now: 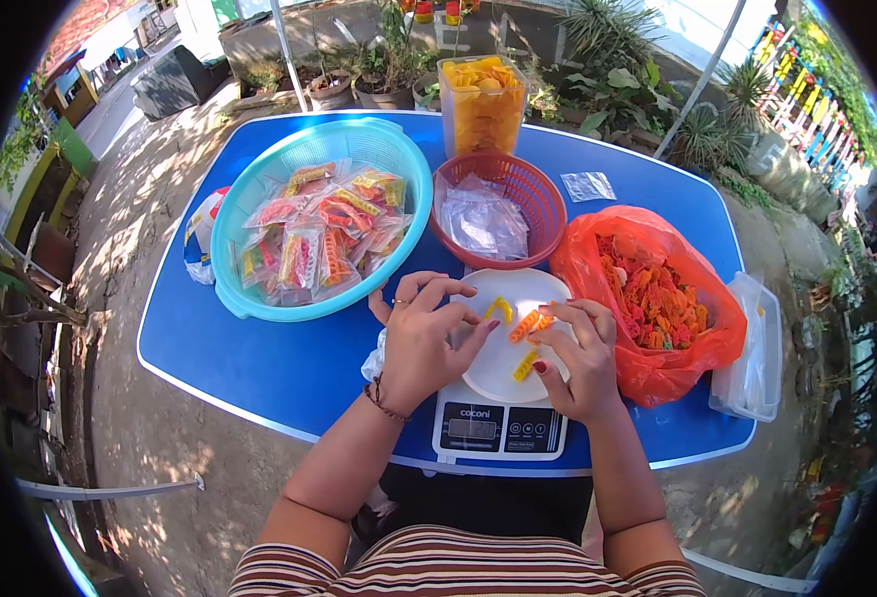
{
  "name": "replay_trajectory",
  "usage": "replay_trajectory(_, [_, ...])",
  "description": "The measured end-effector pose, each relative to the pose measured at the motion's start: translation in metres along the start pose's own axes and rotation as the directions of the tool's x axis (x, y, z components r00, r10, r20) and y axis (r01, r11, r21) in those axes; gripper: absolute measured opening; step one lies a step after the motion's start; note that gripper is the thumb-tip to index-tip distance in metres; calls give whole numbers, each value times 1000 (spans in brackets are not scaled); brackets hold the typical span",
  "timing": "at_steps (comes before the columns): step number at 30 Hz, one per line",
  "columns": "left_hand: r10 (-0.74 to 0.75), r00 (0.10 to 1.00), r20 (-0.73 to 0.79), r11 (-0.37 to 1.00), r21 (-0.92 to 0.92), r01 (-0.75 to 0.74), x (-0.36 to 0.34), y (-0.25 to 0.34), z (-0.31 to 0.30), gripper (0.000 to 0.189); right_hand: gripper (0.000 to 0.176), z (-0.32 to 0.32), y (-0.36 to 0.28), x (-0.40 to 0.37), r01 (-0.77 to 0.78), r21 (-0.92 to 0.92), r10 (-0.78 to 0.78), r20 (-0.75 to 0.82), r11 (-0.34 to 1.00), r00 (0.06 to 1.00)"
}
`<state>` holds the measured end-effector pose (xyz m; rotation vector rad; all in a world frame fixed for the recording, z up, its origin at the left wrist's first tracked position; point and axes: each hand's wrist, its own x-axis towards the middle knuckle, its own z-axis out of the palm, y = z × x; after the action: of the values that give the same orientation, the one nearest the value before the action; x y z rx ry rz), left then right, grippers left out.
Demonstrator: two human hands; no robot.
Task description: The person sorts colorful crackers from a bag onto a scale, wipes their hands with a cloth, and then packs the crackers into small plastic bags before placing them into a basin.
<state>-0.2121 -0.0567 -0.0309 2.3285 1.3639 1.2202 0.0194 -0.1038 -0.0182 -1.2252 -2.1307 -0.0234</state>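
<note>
Between the hands [423,336] [587,366], ridged pieces [525,326] on white plate [491,380]

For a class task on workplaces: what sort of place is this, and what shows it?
Probably an outdoor home or small-scale packing spot: a digital scale on a blue table, a turquoise basket of filled plastic packets, and potted plants behind.
</note>
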Motion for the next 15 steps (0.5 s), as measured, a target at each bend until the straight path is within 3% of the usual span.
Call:
replay_trajectory(5, [74,996,55,997,-39,-72,2,7,-6,6,27,-2,-10,7,28,42,-26,-35,999,999])
replay_trajectory(11, [54,997,59,997,-51,-51,3,4,-6,18,26,-1,4,-4,-82,-28,79,-88,996,993])
replay_trajectory(15, [56,995,87,997,-49,-52,3,5,-5,20,27,0,3,0,-37,-59,36,-15,998,999])
